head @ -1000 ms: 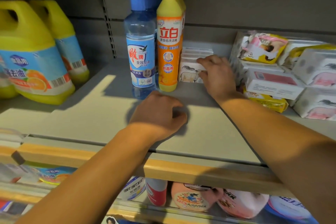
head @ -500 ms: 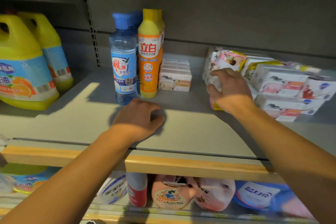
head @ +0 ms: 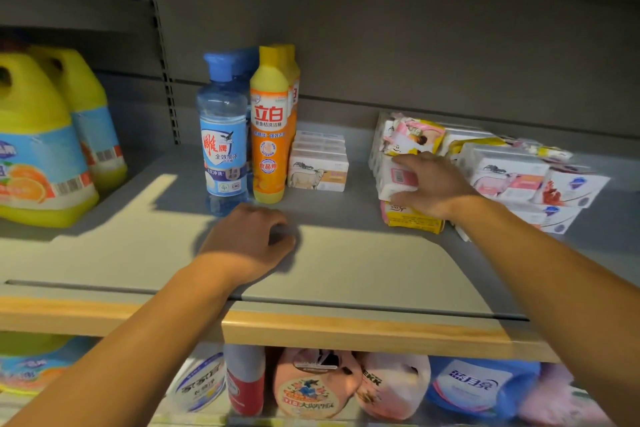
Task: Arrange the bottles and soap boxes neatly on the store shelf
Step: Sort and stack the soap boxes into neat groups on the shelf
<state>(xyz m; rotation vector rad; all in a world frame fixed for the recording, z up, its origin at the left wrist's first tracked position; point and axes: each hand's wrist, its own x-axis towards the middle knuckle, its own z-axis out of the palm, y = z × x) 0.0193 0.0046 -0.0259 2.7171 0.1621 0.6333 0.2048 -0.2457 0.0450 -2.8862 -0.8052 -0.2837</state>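
The right hand grips a white soap box at the front of the untidy pile on the shelf — thumb beneath, fingers on top; the left hand rests on the shelf, fingers curled, holding nothing. A blue bottle and an orange bottle stand upright side by side — a neat row of boxes just right of them.

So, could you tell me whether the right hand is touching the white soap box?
Touching. The head view shows the right hand with its fingers laid over the front of the white soap box, thumb at its lower edge.
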